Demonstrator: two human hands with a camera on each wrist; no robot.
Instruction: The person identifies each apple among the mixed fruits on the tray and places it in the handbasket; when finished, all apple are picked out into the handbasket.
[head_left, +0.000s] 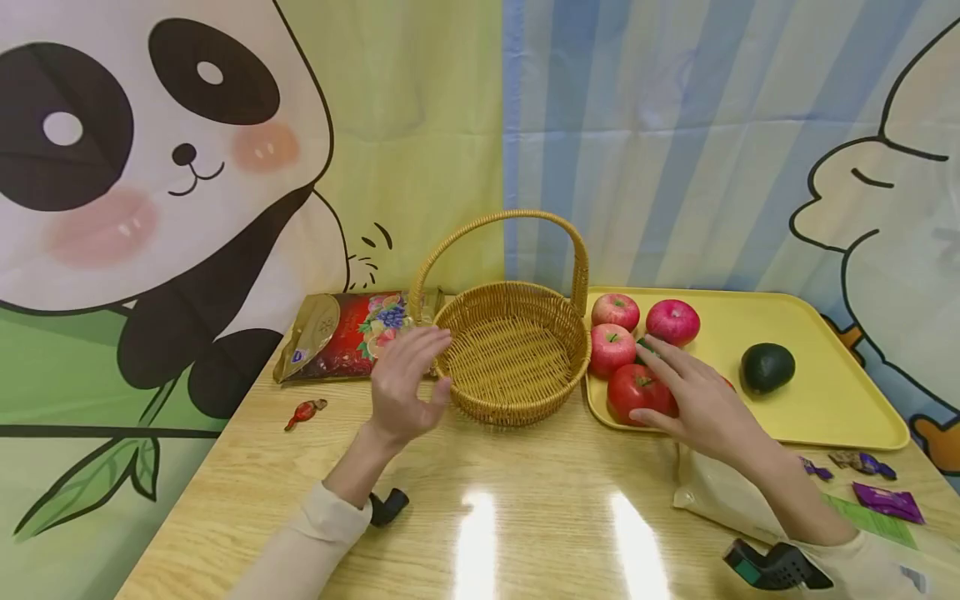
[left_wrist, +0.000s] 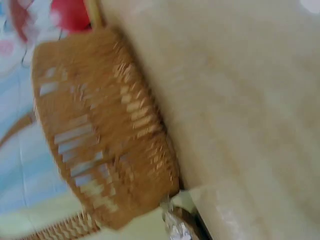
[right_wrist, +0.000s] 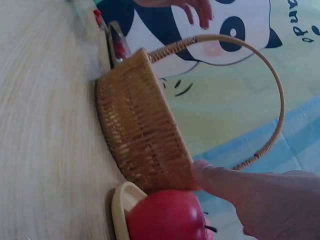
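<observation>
My left hand [head_left: 405,387] is raised beside the left rim of an unfilled wicker basket [head_left: 517,408], fingers fairly straight and nothing held. My right hand [head_left: 701,400] hovers over the left end of a yellow tray [head_left: 825,417], its fingers spread above a red tomato [head_left: 633,396]. Under those fingers, a dark green item is mostly hidden. Two pinkish apples [head_left: 612,350] and a deeper red apple [head_left: 672,322] sit just behind. In the right wrist view, my thumb [right_wrist: 215,180] overlaps the basket rim above the red tomato [right_wrist: 167,217].
A dark green avocado [head_left: 767,368] lies on the tray's middle. Behind my left hand is a red and gold fruit-print bag [head_left: 345,337], with a red wrapped candy [head_left: 303,412] in front. Purple wrapped candies [head_left: 888,502] and a pale bag [head_left: 720,492] lie near my right forearm.
</observation>
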